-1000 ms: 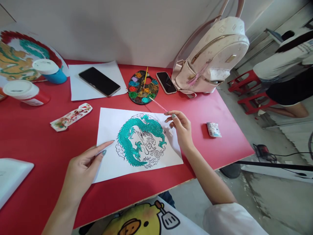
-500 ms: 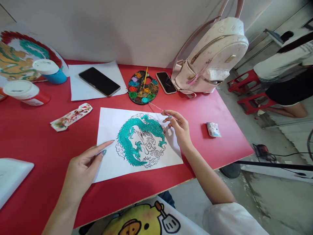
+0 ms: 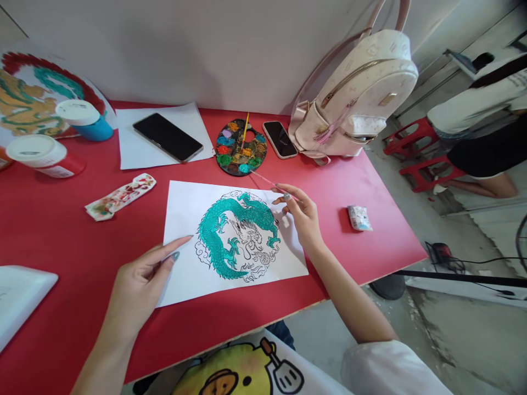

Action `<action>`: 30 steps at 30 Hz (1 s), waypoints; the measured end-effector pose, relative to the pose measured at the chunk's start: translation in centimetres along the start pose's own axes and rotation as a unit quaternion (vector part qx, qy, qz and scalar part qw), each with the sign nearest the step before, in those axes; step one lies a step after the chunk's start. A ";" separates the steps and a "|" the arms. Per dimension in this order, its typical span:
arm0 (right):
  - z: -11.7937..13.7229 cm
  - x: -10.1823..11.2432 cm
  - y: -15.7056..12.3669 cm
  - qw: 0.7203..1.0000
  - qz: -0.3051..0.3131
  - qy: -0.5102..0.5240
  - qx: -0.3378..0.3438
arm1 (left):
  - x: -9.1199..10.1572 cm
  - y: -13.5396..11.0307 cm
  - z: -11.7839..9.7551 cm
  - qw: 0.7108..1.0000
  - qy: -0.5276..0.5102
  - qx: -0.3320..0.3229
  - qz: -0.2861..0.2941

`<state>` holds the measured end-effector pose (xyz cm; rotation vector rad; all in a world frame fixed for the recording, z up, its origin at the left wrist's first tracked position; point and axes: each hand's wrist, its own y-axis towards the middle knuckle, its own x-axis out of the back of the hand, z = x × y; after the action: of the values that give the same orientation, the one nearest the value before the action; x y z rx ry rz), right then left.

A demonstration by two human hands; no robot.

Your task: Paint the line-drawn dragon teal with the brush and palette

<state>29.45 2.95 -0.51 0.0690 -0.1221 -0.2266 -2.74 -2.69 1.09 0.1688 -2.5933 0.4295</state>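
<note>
A white sheet with a teal dragon drawing lies on the red table. My left hand rests flat on the sheet's left edge, fingers stretched out. My right hand hovers over the sheet's upper right corner, pinching a thin pink paintbrush. The brush tip reaches the teal paint on the round palette just behind the sheet. A yellow brush lies across that palette.
Two paint jars stand at far left by a painted dragon picture. Two phones lie at the back, one on paper. A cream backpack leans on the wall. A small wrapper lies right. A person sits on red stools beyond.
My right hand has drawn slightly left and down, bringing the brush tip onto the palette's teal paint. My left hand has not moved.
</note>
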 end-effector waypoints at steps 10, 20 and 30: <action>0.2 0.4 0.1 1.000 -0.008 -0.008 0.012 | -0.2 0.0 0.2 1.000 0.003 -0.011 -0.013; 0.2 0.3 0.0 1.000 -0.001 0.010 0.001 | 0.0 0.1 0.3 1.000 -0.008 -0.006 -0.001; 0.6 0.3 -0.2 0.999 -0.036 0.010 0.028 | -0.1 0.0 0.1 1.000 -0.007 -0.004 -0.007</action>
<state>29.60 2.67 0.11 0.1308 -0.1055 -0.2952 -2.67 -2.73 0.95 0.1868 -2.6066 0.4134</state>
